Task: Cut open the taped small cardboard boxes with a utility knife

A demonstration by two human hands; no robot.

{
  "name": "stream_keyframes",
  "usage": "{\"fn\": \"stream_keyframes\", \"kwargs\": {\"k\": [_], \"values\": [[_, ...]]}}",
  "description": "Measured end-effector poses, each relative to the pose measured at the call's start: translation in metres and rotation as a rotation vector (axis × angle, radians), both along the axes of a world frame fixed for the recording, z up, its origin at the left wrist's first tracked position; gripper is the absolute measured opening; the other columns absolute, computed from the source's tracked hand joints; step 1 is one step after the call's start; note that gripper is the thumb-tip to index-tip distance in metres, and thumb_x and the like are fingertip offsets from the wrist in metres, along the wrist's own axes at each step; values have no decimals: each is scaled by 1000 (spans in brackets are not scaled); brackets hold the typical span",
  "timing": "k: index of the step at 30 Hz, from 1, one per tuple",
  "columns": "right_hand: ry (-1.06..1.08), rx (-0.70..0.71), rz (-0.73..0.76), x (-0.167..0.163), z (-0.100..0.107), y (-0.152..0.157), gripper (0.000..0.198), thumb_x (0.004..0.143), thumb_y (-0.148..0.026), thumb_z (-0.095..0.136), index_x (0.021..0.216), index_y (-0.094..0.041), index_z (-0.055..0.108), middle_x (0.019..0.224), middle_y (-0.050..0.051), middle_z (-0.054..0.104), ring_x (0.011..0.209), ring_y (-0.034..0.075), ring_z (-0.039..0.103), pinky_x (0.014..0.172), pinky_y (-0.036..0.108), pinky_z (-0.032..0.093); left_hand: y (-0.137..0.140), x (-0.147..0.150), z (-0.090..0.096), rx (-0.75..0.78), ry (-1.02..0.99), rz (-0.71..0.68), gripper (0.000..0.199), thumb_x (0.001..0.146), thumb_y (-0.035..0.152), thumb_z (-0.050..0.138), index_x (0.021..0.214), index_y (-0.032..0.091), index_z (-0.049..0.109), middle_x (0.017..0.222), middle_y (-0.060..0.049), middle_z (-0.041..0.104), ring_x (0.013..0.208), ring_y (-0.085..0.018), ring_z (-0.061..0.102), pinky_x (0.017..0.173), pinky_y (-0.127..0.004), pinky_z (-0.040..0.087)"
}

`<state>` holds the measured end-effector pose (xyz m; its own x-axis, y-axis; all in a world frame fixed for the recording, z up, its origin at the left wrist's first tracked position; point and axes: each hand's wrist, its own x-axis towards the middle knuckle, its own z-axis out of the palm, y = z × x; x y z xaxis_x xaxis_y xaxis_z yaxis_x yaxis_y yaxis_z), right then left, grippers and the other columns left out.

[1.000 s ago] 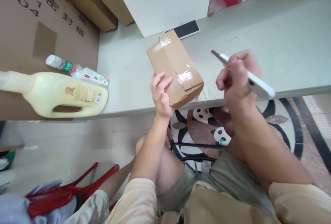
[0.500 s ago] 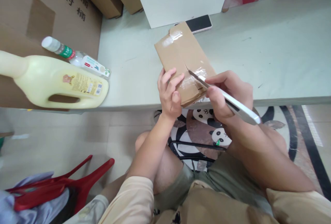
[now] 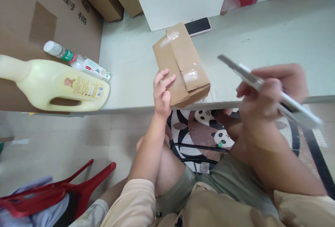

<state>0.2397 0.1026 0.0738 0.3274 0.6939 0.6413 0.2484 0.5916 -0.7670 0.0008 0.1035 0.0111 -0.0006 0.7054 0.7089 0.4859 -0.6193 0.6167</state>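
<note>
A small brown cardboard box lies slanted at the table's front edge, with clear tape on its top and a cut running along the flap seam. My left hand grips its left side, fingertips on top and the thumb by the near corner. To the right, apart from the box, my right hand is closed around a white utility knife. Its blade is out and points to the upper left. Motion blurs this hand and the knife's rear end.
At left lie a pale yellow jug and a clear bottle, beside a large carton. A phone rests behind the small box, near a white panel. A red chair stands on the floor, lower left.
My right hand has pulled the knife off the box, out to the right. The box has shifted slightly left with my left hand, and its flap seam now shows parted.
</note>
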Motion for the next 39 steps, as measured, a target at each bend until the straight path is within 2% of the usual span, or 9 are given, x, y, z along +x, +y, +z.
{"fn": "stream_keyframes", "kwargs": {"k": [3, 6, 13, 18, 23, 26, 30, 33, 39], "values": [[-378, -295, -47, 15, -24, 26, 26, 86, -36, 61, 107, -22, 68, 80, 5, 73, 68, 18, 68, 62, 33, 53, 4, -22, -5, -89, -141, -2, 45, 99, 58, 43, 124, 31, 68, 142, -4, 58, 140, -26, 50, 123, -46, 35], [-720, -577, 10, 30, -51, 46, 50, 83, -26, 57, 132, -22, 62, 117, 14, 73, 105, 30, 68, 90, 48, 53, 7, -36, -8, -187, -356, 95, 46, 90, 62, 56, 115, 27, 71, 140, -5, 61, 138, -28, 53, 119, -43, 40], [-830, -566, 173, 27, -79, 49, 58, 80, -34, 55, 136, -22, 62, 150, 17, 52, 146, 48, 35, 111, 74, 30, 7, -37, -9, -585, -682, 252, 64, 78, 79, 57, 98, 19, 70, 111, -12, 72, 117, -26, 64, 94, -35, 53], [-673, -443, 456, 6, -74, 49, 60, 81, -51, 54, 132, -18, 57, 132, 19, 63, 126, 38, 54, 108, 61, 43, 12, -35, -5, -475, -702, 235, 59, 56, 57, 89, 95, 23, 61, 96, -5, 69, 91, -19, 67, 86, -32, 53], [-536, -473, 502, -3, -70, 62, 65, 76, -49, 61, 133, -18, 52, 139, 20, 61, 132, 39, 53, 117, 60, 34, 11, -34, 1, -485, -747, 116, 57, 59, 49, 87, 101, 26, 55, 107, -6, 67, 98, -21, 66, 83, -33, 52], [-391, -511, 529, -5, -67, 65, 65, 72, -52, 68, 126, -18, 55, 129, 18, 66, 122, 36, 59, 108, 55, 44, 10, -30, 5, -493, -819, 92, 58, 59, 45, 86, 101, 28, 50, 105, -4, 67, 89, -18, 65, 72, -28, 50], [-215, -558, 333, -7, -61, 58, 56, 66, -52, 77, 107, -20, 58, 98, 8, 69, 83, 23, 62, 75, 39, 51, 9, -28, 6, -497, -833, 190, 60, 60, 51, 87, 100, 27, 50, 93, 1, 64, 72, -13, 61, 63, -24, 47], [-85, -511, 240, -6, -58, 52, 33, 84, -54, 63, 83, -21, 58, 73, 0, 58, 66, 14, 52, 65, 31, 43, 8, -31, 5, -457, -707, 321, 57, 61, 55, 87, 97, 22, 56, 85, 0, 64, 68, -12, 61, 62, -23, 47], [104, -567, 204, 1, -63, 54, 56, 85, -74, 57, 68, -20, 55, 59, -4, 45, 58, 10, 45, 61, 27, 40, 5, -31, 9, -442, -731, 285, 39, 74, 53, 70, 93, 19, 64, 76, 0, 61, 64, -14, 59, 58, -25, 46]]}}
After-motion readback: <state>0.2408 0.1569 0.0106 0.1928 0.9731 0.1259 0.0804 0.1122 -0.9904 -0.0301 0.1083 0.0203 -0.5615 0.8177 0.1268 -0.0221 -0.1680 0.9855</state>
